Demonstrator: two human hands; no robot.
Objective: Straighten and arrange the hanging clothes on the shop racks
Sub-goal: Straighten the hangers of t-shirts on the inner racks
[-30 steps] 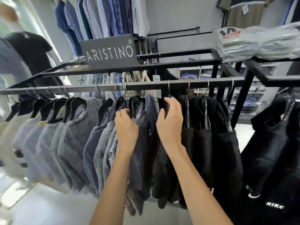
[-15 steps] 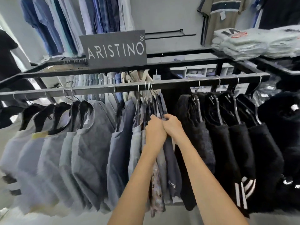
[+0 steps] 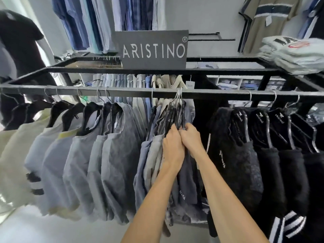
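Observation:
A black metal rail point(image 3: 122, 92) runs across the view with clothes on hangers. Grey and pale shorts point(image 3: 112, 155) hang spread out on the left, black shorts point(image 3: 245, 155) on the right. In the middle a tight bunch of grey and navy garments point(image 3: 185, 181) hangs from hooks pressed together. My left hand point(image 3: 172, 149) and my right hand point(image 3: 192, 137) touch each other and both clasp this bunch just below its hangers, squeezing it together.
A grey ARISTINO sign point(image 3: 152, 49) stands on the rack's top frame. Folded pale shirts point(image 3: 294, 53) are stacked at the top right. More shirts point(image 3: 108, 20) hang on the wall behind. A dark-shirted mannequin or person point(image 3: 19, 50) stands at the far left.
My hands came together from about a hand's width apart and closed on the middle bunch, gathering its hangers. A gap has opened between this bunch and the black shorts.

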